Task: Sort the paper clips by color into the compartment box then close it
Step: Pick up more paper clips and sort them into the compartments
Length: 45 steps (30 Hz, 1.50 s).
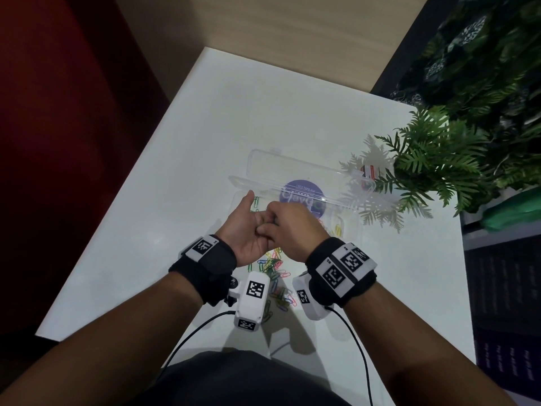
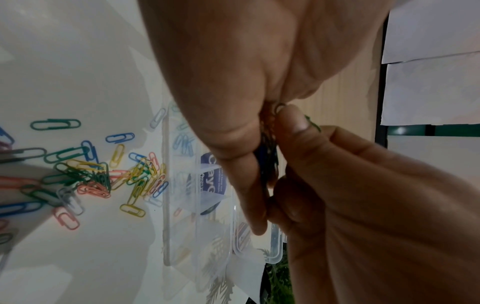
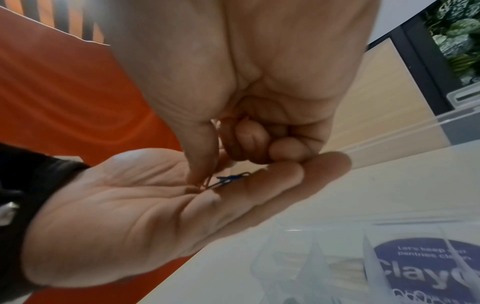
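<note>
My left hand (image 1: 247, 227) lies palm up over the near left part of the clear compartment box (image 1: 359, 227), fingers straight, with a few paper clips (image 3: 230, 178) in the palm. My right hand (image 1: 288, 227) reaches into that palm and pinches a clip (image 3: 206, 184) between thumb and fingertip. The box lid (image 1: 292, 168) stands open at the back. Green clips (image 1: 257, 202) lie in the left compartment and yellow ones (image 1: 338, 230) further right. The loose pile of mixed-colour clips (image 1: 275, 272) lies on the table in front of the box, also in the left wrist view (image 2: 103, 174).
The white table (image 1: 205, 142) ends at the left, far and near sides. A fern-like plant (image 1: 433, 159) overhangs the right side beside the box. A small red and white object (image 1: 368, 172) sits behind the lid. Wrist camera cables (image 1: 187, 338) trail toward my body.
</note>
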Available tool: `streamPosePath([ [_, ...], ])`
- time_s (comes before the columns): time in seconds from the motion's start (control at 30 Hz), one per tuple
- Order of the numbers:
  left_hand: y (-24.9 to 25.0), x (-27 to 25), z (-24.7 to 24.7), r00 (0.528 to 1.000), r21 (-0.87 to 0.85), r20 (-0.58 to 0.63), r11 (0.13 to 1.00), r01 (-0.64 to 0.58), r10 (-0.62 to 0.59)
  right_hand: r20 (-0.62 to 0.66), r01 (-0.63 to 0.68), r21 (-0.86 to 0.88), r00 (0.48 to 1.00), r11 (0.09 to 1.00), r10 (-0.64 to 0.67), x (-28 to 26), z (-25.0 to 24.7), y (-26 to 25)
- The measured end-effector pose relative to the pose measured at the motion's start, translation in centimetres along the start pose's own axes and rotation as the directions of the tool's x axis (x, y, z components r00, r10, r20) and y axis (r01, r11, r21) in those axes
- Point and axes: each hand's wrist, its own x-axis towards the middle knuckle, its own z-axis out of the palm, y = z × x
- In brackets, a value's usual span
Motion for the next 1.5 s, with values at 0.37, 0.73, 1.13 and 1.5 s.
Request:
streamPosePath([
  [0.37,0.0,1.5,-1.7,1.000,0.147,-0.003,0.989,-0.022,0.022,0.024,-0.030,0.121,0.999,0.992,0.027,0.1,-2.5,1.4],
  [0.73,0.5,1.8,-2.3,1.000,0.090,-0.001,0.996,-0.003,0.003,-0.105,-0.289,0.518,0.913,0.805,0.394,1.4,-4.1,8.7],
  [1.13,0.8,2.2,-2.7,1.000,0.063,-0.006,0.998,-0.021,0.022,-0.009,-0.424,-0.179,0.903,0.888,0.429,4.5,-1.3,10.2],
  [1.5,0.3,2.4,-2.0,0.999,0.106,-0.016,0.994,-0.031,0.033,-0.088,0.165,-0.040,0.982,0.985,-0.168,0.1,-2.2,3.0],
])
